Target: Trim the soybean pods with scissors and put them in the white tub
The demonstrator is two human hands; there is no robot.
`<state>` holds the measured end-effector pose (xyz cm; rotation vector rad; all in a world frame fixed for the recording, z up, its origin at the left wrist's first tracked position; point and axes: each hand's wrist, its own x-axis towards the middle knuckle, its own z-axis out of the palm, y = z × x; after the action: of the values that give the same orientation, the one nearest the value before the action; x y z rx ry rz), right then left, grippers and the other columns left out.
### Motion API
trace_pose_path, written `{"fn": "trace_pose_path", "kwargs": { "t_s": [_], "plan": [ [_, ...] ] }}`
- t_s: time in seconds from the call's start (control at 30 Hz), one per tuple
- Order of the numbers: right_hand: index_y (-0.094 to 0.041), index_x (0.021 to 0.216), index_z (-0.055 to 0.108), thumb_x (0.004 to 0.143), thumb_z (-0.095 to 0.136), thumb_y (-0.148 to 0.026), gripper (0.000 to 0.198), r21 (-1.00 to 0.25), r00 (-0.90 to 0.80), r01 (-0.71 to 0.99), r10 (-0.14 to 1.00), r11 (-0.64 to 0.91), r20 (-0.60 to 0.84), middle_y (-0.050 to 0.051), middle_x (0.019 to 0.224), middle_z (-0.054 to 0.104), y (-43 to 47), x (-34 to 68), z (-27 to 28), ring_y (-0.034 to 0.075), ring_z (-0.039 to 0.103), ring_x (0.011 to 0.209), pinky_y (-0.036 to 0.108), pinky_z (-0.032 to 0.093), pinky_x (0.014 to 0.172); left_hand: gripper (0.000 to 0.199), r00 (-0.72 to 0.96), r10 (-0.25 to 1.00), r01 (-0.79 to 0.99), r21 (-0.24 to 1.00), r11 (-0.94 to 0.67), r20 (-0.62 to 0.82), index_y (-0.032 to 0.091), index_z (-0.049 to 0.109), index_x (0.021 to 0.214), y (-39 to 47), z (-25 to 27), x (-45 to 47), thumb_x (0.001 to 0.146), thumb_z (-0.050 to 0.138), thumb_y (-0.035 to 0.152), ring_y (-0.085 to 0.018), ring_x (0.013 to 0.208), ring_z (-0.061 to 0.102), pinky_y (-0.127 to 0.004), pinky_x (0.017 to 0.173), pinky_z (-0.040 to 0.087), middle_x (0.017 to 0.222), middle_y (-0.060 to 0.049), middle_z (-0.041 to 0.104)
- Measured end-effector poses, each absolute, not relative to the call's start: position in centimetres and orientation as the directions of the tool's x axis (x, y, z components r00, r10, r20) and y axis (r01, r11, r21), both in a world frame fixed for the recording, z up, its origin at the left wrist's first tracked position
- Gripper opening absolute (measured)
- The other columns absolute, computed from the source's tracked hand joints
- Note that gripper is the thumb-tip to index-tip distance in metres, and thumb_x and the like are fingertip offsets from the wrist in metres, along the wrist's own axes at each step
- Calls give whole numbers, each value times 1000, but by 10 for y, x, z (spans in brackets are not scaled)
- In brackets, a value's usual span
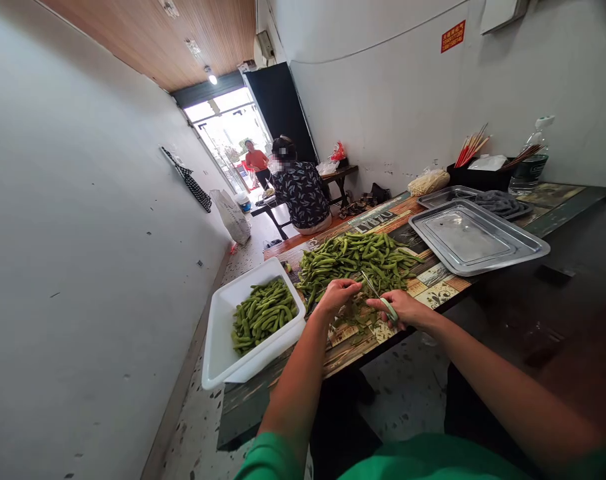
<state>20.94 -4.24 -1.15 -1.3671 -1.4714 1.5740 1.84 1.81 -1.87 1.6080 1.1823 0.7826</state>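
My right hand (pixel 407 308) is closed round the pale green handles of a pair of scissors (pixel 389 311), whose thin metal blades point up and left over green bean pods. My left hand (pixel 339 295) is beside the blade tips with its fingers pinched together; what they hold, if anything, is too small to tell. Just beyond both hands lies a large heap of green bean pods (pixel 357 257) on the patterned table. Small trimmings (pixel 355 323) are scattered between my wrists. Left of my left hand, a white plastic tub (pixel 217 333) contains more pods (pixel 265 313).
A metal tray (pixel 475 237) rests on the table's right side, with another tray of dark grey stuff (pixel 497 202) behind it. Near the wall stand a black chopstick box (pixel 475 175) and a plastic bottle (pixel 531 160). A person (pixel 303 193) sits beyond the table; another stands by the doorway.
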Motion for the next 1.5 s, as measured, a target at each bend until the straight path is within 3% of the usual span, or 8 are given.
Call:
{"fn": "trace_pose_path", "kwargs": {
  "t_s": [0.27,0.47,0.63,0.8,1.2,1.33,1.43,1.5],
  "plan": [
    [-18,58,51,66,71,-60,47,-934,-273,338,937,-119,-219,-3,42,53,-38,210,-13,9,50,33,18,34,32,45,434,889,256,966,33,-146,11,63,71,14,-14,13,62,71,54,-4,44,30,-23,45,19,51,5,41],
    [-18,54,48,64,73,-57,48,-956,-258,278,951,-93,-168,-3,40,52,-38,211,-18,9,48,32,19,34,33,44,460,840,7,947,322,-289,14,53,69,13,-10,13,54,80,46,-2,41,31,-20,41,15,51,7,40],
    [-18,68,54,67,70,-60,45,-962,-277,167,926,-217,-257,-1,51,59,-46,206,-9,10,50,36,19,33,29,39,473,850,-221,903,368,-231,13,52,75,14,-8,17,55,81,30,-1,44,36,-16,40,17,69,-2,60],
    [-18,68,53,68,69,-60,45,-959,-272,135,921,-249,-278,-2,52,57,-52,197,-3,11,53,39,20,35,28,33,392,902,-341,881,327,-183,14,45,68,16,-11,21,56,75,20,0,45,37,-14,40,19,75,-6,64],
    [-18,69,56,69,66,-62,46,-971,-243,116,942,-210,-233,-3,47,57,-45,188,-9,9,47,33,20,30,27,29,429,882,-343,868,359,-195,13,45,65,12,-9,26,60,73,20,0,46,35,-14,39,19,74,-6,62],
    [-18,60,53,68,69,-60,45,-977,-192,122,962,-172,-194,-4,40,51,-42,189,-19,8,44,30,20,28,30,32,404,893,-309,889,338,-199,14,43,63,11,-7,30,58,74,22,1,45,33,-15,40,18,73,-5,62],
    [-18,56,51,66,71,-57,45,-978,-174,142,969,-152,-176,-4,39,50,-42,194,-21,8,46,32,19,30,33,31,252,952,-200,954,224,-171,16,40,64,3,4,34,63,70,26,-1,45,36,-17,43,22,69,-4,61],
    [-17,61,54,65,72,-58,44,-972,-163,145,965,-183,-206,-3,42,53,-43,198,-19,9,48,34,19,30,32,24,31,998,-29,998,47,-46,17,43,67,-8,20,32,69,65,28,-4,48,41,-19,46,29,69,-2,61]
  ]
}}
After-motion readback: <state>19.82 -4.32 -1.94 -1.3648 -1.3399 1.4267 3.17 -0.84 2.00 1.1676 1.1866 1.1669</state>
